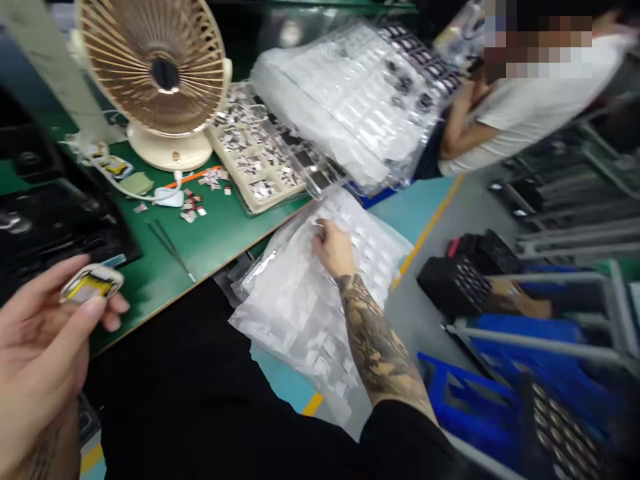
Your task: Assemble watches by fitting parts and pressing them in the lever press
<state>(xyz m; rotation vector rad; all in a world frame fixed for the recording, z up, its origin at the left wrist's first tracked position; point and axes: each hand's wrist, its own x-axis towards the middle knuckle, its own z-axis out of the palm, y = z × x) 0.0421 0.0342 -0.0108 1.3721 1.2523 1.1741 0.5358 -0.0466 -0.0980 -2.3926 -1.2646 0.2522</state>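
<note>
Between the thumb and fingers of my left hand is a small rounded device casing, its inside showing yellow and silver parts. It looks like an open watch body. My right hand reaches down onto a tray covered with a thin white plastic sheet, which lies by the bench edge. Its fingers are curled together at the sheet; what they pinch, if anything, is too small to make out. Rows of pale square shapes show through the sheet. Tweezers lie on the green bench nearest my left hand.
A beige fan stands on the bench. Beside it is a compartment box of small pieces. Stacked clear trays rise behind. Black equipment fills the left. A co-worker sits at upper right, near blue and metal racks.
</note>
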